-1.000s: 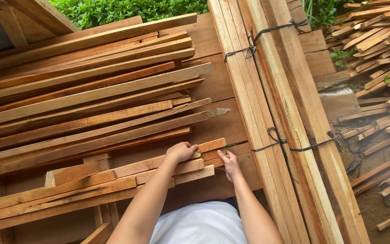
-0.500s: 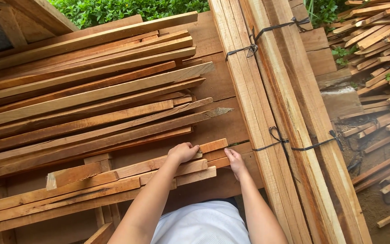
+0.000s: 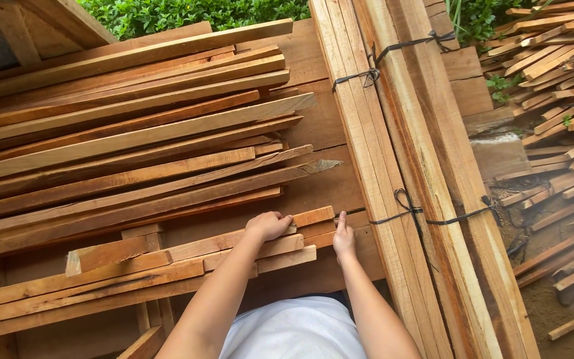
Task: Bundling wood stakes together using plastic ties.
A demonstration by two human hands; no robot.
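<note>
Wood slats (image 3: 234, 249) sit loose, just left of the tied bundle (image 3: 393, 173). Your L hand (image 3: 268, 225) is curled on the top slat; R hand (image 3: 343, 238), fingers together, presses the ends. Risk: splinters, pinched fingers if the stack slides.

A broad bench (image 3: 317, 126) of reddish-brown boards carries the timber. A loose heap of long thin slats (image 3: 127, 139) lies left of the tied bundle (image 3: 393, 153). That bundle, bound with dark cord, runs lengthwise along the bench's right side. Shorter slats (image 3: 187, 259) lie nearer than the heap
</note>
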